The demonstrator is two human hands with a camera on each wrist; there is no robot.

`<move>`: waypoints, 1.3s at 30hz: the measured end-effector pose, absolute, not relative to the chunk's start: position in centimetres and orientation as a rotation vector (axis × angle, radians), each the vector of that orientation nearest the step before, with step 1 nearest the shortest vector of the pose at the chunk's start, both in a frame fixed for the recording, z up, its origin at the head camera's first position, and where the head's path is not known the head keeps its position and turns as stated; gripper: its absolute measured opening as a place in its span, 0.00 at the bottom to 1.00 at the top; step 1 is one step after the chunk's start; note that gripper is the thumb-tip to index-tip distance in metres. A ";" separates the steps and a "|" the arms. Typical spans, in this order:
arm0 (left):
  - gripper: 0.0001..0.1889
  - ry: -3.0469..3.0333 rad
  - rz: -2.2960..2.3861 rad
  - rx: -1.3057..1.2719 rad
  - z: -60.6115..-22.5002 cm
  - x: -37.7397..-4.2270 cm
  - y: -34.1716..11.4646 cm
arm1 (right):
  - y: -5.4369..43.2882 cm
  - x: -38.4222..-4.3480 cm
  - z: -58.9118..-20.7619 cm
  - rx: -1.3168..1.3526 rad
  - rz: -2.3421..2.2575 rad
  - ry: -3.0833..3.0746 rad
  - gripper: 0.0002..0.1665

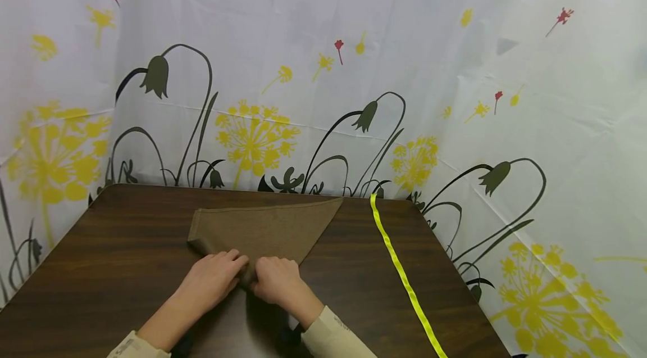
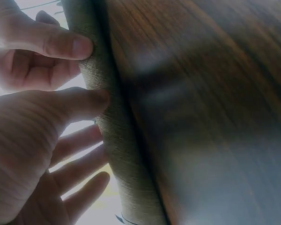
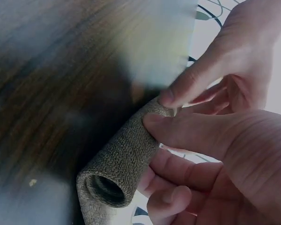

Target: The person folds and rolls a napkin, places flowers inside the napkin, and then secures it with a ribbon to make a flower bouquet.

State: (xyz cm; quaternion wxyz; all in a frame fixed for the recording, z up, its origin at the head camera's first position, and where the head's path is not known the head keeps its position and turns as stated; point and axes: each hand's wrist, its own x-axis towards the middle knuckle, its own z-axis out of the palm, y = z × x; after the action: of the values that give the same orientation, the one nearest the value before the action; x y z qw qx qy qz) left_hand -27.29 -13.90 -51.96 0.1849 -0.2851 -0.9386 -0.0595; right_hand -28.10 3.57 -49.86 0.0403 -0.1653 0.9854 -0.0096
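Observation:
A brown cloth napkin [image 1: 263,231], folded to a pointed shape with a stitched hem, lies on the dark wooden table. Its near edge is rolled into a tube [image 3: 126,154], whose open end shows in the right wrist view. My left hand [image 1: 214,279] pinches this roll between thumb and fingers. Close beside it, my right hand [image 1: 278,279] holds the roll too, thumb on the near side and fingers curled behind. In the left wrist view both thumbs press on the rolled cloth [image 2: 114,117], a short way apart.
A long yellow ribbon [image 1: 404,276] runs along the right side of the table [image 1: 101,268], from the far edge toward the front. Behind the table hangs a white curtain [image 1: 303,21] printed with flowers.

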 end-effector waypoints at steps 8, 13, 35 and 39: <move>0.17 -2.613 -0.177 -0.827 -52.3 -27.4 -14.2 | 3.6 -28.1 -50.1 -0.475 -0.037 3.026 0.15; 0.17 -2.593 -0.160 -0.831 -52.5 -27.8 -14.4 | 3.4 -27.7 -50.6 -0.453 0.030 3.072 0.17; 0.23 -2.595 -0.193 -0.791 -52.7 -29.4 -17.9 | 4.0 -28.0 -50.0 -0.446 0.004 3.030 0.14; 0.22 -2.581 -0.199 -0.818 -52.9 -29.7 -18.0 | 4.4 -28.1 -50.0 -0.467 -0.045 3.016 0.13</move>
State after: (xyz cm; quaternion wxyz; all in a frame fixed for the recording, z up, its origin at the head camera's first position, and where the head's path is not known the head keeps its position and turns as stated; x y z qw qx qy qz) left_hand -29.72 -17.95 -52.86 0.2119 -0.2943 -0.9292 -0.0716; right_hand -28.09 4.38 -49.95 0.0448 -0.1528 0.9871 -0.0147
